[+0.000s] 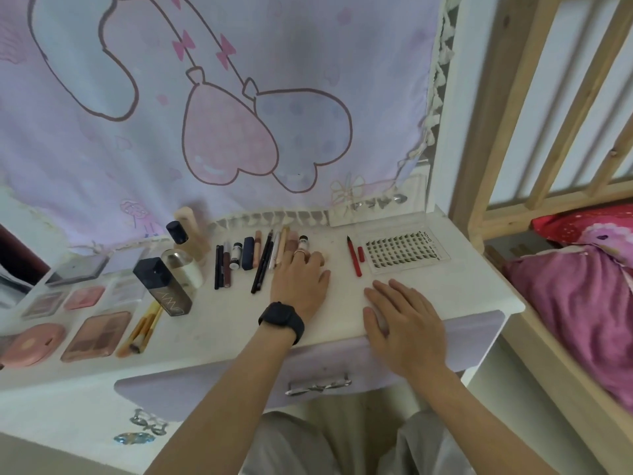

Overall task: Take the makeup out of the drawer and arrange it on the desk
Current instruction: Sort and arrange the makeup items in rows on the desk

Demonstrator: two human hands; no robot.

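Observation:
Makeup lies spread on the white desk point(212, 323). A row of pencils and tubes point(253, 258) runs along the back. My left hand point(299, 279), with a ring and a black wristband, rests flat with its fingers on the right end of that row, holding nothing. My right hand point(400, 320) lies flat and spread near the front edge, empty. A red pen point(353, 257) and a clear lash tray point(400, 250) sit beyond it. Palettes point(97, 334), a pink compact point(32, 344), brushes point(144, 329) and bottles point(162, 286) fill the left side. The lilac drawer point(308, 378) below is closed.
A pastel printed cloth point(219, 114) hangs behind the desk. A wooden bed frame point(513, 138) with pink bedding point(582, 303) stands close on the right. Metal drawer handle point(318, 385) sits at the front, above my knees.

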